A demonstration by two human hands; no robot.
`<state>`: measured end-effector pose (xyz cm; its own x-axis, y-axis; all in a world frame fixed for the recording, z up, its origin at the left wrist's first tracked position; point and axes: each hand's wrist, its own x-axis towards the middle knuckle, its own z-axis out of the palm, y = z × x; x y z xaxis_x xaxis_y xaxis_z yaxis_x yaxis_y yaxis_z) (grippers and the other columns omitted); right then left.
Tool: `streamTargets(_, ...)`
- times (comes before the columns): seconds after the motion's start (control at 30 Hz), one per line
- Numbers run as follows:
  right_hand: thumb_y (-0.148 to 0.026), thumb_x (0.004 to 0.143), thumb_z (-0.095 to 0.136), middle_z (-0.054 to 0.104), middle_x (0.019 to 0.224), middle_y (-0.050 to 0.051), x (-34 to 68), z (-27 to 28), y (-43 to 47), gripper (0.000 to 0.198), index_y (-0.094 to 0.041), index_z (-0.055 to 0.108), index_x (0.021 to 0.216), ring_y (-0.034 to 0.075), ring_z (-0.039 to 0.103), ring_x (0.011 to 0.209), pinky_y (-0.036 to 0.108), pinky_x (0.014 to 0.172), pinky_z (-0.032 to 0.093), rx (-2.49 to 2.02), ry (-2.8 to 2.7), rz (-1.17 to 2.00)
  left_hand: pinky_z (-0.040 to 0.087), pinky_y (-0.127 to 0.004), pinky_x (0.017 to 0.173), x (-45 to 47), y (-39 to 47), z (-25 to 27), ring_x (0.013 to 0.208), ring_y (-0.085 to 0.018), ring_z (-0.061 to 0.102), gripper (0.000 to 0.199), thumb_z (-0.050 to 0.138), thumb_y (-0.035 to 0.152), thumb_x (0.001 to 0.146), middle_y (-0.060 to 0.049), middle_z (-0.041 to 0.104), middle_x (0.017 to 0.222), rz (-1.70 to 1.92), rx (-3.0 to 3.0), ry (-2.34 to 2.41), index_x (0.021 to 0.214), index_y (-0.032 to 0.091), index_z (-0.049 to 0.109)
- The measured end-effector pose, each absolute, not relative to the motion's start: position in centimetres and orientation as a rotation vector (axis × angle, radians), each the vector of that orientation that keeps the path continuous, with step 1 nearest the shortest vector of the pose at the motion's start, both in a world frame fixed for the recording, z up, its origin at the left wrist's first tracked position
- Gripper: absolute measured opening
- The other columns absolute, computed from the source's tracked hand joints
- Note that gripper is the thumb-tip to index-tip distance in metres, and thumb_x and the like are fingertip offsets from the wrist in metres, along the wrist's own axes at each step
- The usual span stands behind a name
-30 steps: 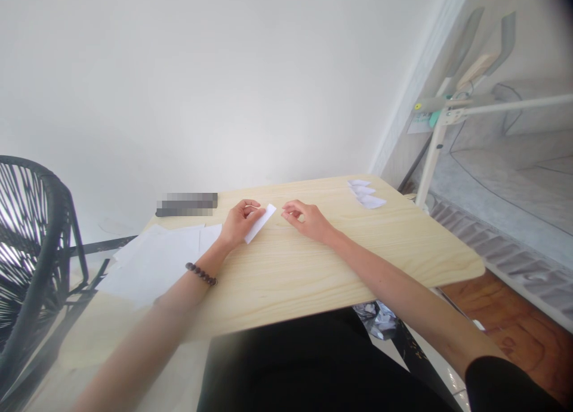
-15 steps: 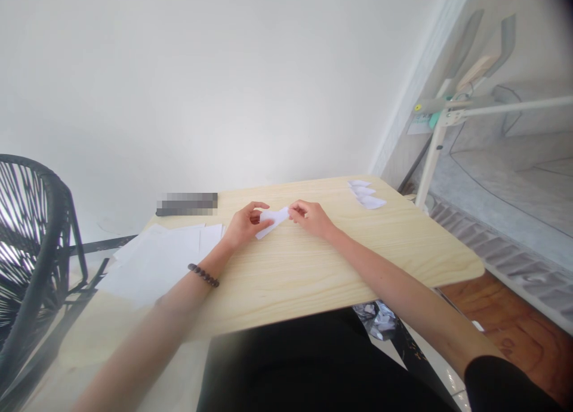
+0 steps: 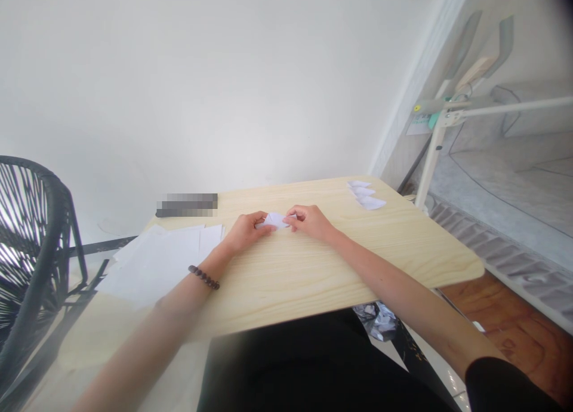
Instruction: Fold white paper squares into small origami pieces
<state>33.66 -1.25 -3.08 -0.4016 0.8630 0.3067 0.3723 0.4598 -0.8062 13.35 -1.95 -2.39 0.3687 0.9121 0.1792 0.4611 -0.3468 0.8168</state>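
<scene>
Between my two hands, low over the middle of the table, is a small folded piece of white paper. My left hand, with a dark beaded bracelet at the wrist, pinches its left end between thumb and fingers. At the other end, my right hand grips the paper with thumb and fingertips. Parts of both ends are hidden by the fingers. Several folded white paper pieces lie in an overlapping row at the table's back right.
Loose white sheets are spread over the left of the wooden table. A dark, pixelated object lies at the back left edge. A black woven chair stands at left, a white metal frame at right.
The paper has turned from a slant to nearly level and now shows a peaked fold. My left fingers have closed more on it, and my right hand has moved slightly down.
</scene>
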Motion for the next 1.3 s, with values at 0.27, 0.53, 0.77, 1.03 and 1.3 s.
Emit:
streamTargets(0.27,-0.031,0.068,0.058,0.064,0.063,0.003,34.5,-3.3,-0.7,0.029,-0.014,0.06,0.091,0.011,0.06,0.055,0.019,0.05,0.043,-1.005,-1.928,1.067,0.041,-0.021,0.05,12.9,-1.3,-2.6,0.053,-0.012,0.052,0.03,0.062,0.038,0.062,0.0,0.063,0.065,0.766,1.824,1.119,0.083,0.017,0.061)
streamTargets(0.53,-0.033,0.072,0.056,0.066,0.077,0.008,34.8,-3.2,-0.2,0.028,-0.013,0.061,0.091,0.013,0.063,0.061,0.018,0.05,0.046,-1.05,-1.863,1.1,0.049,-0.031,0.064,12.6,-0.8,-2.6,0.065,-0.02,0.062,0.035,0.067,0.038,0.059,-0.008,0.066,0.07,0.852,1.597,1.125,0.082,0.012,0.064)
streamTargets(0.77,-0.038,0.076,0.05,0.066,0.074,0.008,34.7,-3.3,0.1,0.03,-0.013,0.063,0.087,0.014,0.063,0.062,0.02,0.052,0.049,-1.078,-1.827,1.049,0.051,-0.031,0.06,13.0,-1.0,-2.4,0.062,-0.02,0.063,0.039,0.06,0.045,0.065,-0.011,0.066,0.076,0.841,1.55,1.119,0.086,0.011,0.063)
streamTargets(1.03,-0.039,0.074,0.052,0.067,0.073,0.008,34.6,-3.4,0.0,0.03,-0.013,0.063,0.084,0.013,0.063,0.061,0.019,0.05,0.049,-1.102,-1.802,1.046,0.05,-0.028,0.054,12.9,-1.1,-2.2,0.056,-0.017,0.061,0.034,0.06,0.045,0.065,-0.008,0.066,0.07,0.836,1.6,1.117,0.076,0.013,0.062)
streamTargets(1.3,-0.033,0.07,0.057,0.066,0.073,0.007,33.9,-3.2,-0.8,0.027,-0.013,0.061,0.087,0.013,0.063,0.064,0.022,0.057,0.05,-0.999,-1.8,1.127,0.048,-0.027,0.06,13.0,-1.5,-2.3,0.061,-0.016,0.059,0.028,0.062,0.04,0.064,-0.006,0.066,0.069,0.818,1.774,1.094,0.074,0.015,0.064)
